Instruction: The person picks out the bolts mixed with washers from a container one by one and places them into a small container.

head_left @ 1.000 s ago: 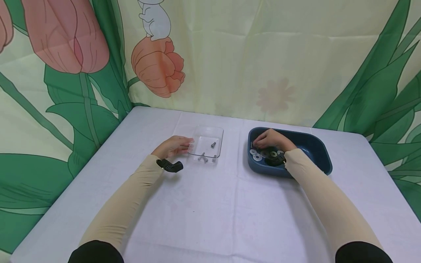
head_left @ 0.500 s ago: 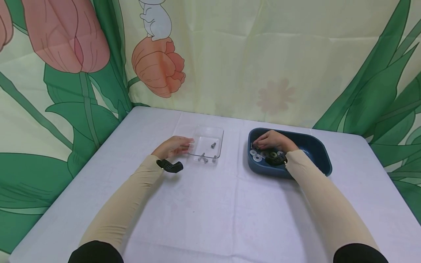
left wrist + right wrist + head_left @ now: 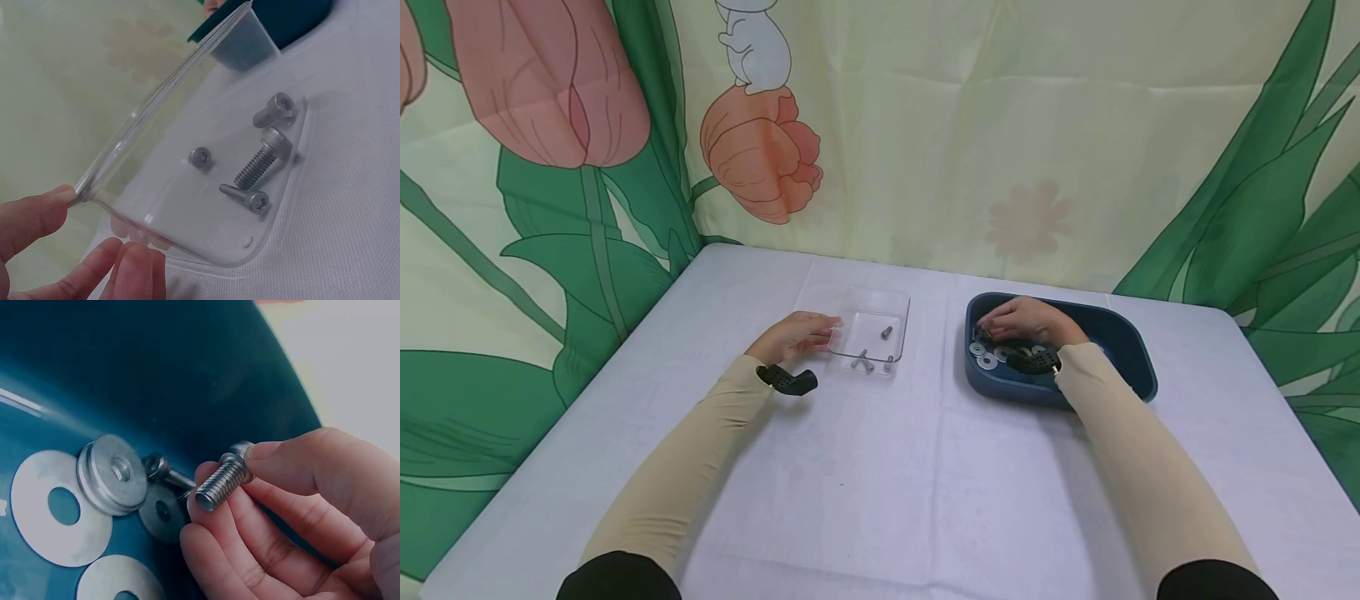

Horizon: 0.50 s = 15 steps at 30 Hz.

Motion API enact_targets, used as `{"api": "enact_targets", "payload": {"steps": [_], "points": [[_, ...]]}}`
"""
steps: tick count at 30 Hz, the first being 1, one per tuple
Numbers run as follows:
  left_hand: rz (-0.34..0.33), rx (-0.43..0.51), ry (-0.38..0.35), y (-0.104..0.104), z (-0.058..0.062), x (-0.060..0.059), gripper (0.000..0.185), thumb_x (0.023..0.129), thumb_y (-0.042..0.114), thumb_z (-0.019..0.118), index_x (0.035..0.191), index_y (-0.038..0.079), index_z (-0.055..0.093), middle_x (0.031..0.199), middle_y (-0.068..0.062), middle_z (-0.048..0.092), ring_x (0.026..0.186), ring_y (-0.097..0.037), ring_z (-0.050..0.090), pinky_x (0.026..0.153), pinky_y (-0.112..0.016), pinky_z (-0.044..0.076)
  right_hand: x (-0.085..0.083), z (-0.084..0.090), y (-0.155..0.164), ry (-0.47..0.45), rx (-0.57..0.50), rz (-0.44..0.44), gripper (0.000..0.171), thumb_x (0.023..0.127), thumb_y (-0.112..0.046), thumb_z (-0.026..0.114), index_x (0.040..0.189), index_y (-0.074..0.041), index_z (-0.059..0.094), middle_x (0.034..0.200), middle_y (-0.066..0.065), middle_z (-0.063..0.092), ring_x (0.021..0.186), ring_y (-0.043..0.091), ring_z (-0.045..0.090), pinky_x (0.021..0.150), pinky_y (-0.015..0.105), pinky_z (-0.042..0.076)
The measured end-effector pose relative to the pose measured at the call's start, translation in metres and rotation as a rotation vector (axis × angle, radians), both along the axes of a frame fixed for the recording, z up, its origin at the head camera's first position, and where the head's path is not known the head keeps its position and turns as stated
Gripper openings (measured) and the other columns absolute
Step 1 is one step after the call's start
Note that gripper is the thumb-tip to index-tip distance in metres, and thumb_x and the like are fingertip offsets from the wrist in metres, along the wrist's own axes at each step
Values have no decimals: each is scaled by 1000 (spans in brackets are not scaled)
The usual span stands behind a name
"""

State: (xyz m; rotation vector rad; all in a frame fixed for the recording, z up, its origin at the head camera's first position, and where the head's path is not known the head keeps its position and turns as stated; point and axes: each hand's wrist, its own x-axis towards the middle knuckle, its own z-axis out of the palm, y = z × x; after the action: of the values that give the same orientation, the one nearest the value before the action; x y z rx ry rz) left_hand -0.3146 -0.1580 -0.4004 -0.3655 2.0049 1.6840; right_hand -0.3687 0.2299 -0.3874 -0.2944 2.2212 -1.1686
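Observation:
A clear plastic tray sits mid-table and holds several metal bolts. My left hand pinches the tray's near-left rim between thumb and fingers. To the right stands a dark blue bin with flat washers and bolts on its floor. My right hand is inside the bin and pinches a short threaded bolt just above the washers.
The white table meets a flower-printed curtain at the back and left. A black wrist camera sits at my left wrist, and another black wrist camera hangs over the bin.
My right hand has shifted slightly inside the blue bin. The left hand and the clear tray have stayed still.

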Motion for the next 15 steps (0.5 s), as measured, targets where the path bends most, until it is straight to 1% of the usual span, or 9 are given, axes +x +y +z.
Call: {"api": "enact_targets", "payload": {"steps": [3,5,10,13,15], "points": [[-3,-2,3,0,0,0,52,93,26,58,136,0,43,130,-12,46,104,-16,52,74,-15,52,-1,1,2,-12,-38,2,35,96,-9,51,126,11,53,115,11,67,93,9,66,92,31,52],[-5,-1,3,0,-1,0,52,93,26,58,136,0,43,131,-13,46,106,-16,52,74,-15,52,-1,3,3,-20,-66,-7,35,96,-8,51,125,12,53,110,6,69,92,8,66,89,28,53],[-5,8,1,-1,-1,0,54,93,26,58,137,-1,40,130,-13,44,109,-17,50,77,-16,52,0,7,7,-17,-134,15,36,95,-8,54,123,13,53,102,-5,68,90,4,65,86,23,53],[-8,20,5,-1,-1,0,54,94,25,57,137,-1,39,128,-12,45,107,-17,50,79,-17,53,0,10,9,-18,-165,24,31,94,-11,55,120,6,60,102,-9,66,92,3,65,84,21,53],[-5,27,4,-1,-2,-1,53,94,24,58,137,-1,40,126,-11,46,104,-16,51,78,-17,53,0,13,11,-16,-181,18,27,94,-11,56,117,1,65,101,-11,66,92,3,65,83,20,53]]}}
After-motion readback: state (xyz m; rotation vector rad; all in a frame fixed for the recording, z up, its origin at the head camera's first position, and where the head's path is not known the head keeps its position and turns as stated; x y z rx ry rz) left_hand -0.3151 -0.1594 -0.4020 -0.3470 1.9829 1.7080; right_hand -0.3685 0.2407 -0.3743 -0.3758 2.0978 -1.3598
